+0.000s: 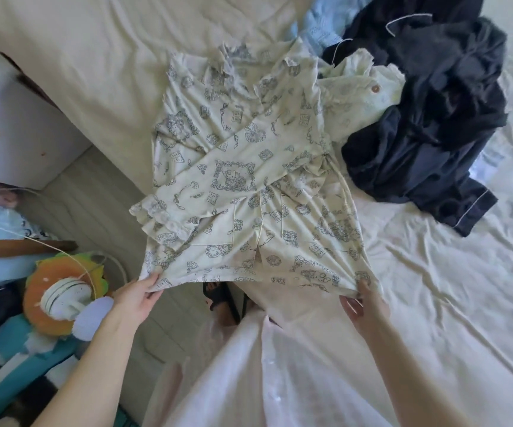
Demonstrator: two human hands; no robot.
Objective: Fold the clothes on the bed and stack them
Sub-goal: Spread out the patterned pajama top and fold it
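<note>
Head view: left hand (139, 292) & right hand (364, 300) each pinch hem corners of printed pyjama shirt (242, 167) on bed (434, 303), sleeves folded in.

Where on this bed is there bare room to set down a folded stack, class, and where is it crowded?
Bare sheet lies to the right of the printed shirt, below the dark clothes. More lies at the top left, beyond the shirt's collar. The top right is crowded: dark clothes, a blue garment and a pale piece overlap. Both hands, left and right, grip the shirt's hem.
</note>
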